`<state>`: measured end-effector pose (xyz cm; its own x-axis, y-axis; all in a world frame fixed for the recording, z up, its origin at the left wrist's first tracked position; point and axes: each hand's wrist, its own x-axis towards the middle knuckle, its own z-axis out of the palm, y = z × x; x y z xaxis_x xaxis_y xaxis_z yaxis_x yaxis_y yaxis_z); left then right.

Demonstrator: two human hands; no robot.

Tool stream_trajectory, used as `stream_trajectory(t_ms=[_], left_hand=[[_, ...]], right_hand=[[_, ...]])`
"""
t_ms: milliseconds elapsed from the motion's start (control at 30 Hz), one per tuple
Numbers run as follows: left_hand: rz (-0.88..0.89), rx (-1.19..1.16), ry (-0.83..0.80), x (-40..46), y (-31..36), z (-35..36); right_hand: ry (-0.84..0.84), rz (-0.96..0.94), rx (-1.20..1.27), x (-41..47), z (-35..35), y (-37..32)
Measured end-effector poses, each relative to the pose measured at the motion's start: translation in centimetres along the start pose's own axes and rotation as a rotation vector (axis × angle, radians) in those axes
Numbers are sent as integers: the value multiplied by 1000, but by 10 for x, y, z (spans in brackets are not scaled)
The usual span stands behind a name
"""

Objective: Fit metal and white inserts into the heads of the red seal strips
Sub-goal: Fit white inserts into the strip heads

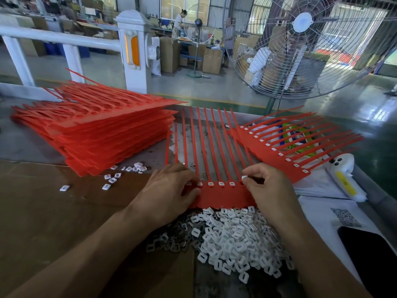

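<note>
Pinching a white insert (244, 178) in our right hand's (266, 186) grip, we should seat it squarely into the next empty head of the red seal strip (223, 195) lying on the counter (32, 211), while our left hand (171, 190) presses the strip flat.

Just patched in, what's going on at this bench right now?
A person is fitting inserts into a red seal strip lying across the bench. The left hand presses its left end flat, while the right hand pinches a white insert at a head near the right end. Several heads between the hands already show white inserts. Loose white inserts lie heaped just in front, a stack of strips waits at left.
</note>
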<state>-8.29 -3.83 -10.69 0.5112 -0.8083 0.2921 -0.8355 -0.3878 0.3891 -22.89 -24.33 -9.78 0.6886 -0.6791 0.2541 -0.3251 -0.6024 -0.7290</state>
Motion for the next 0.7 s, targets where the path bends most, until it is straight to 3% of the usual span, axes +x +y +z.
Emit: stream_trajectory(t_ms=[700], left_hand=[[15, -5, 17, 0, -2, 2]], right_hand=[[-75, -39, -169, 9, 1, 1]])
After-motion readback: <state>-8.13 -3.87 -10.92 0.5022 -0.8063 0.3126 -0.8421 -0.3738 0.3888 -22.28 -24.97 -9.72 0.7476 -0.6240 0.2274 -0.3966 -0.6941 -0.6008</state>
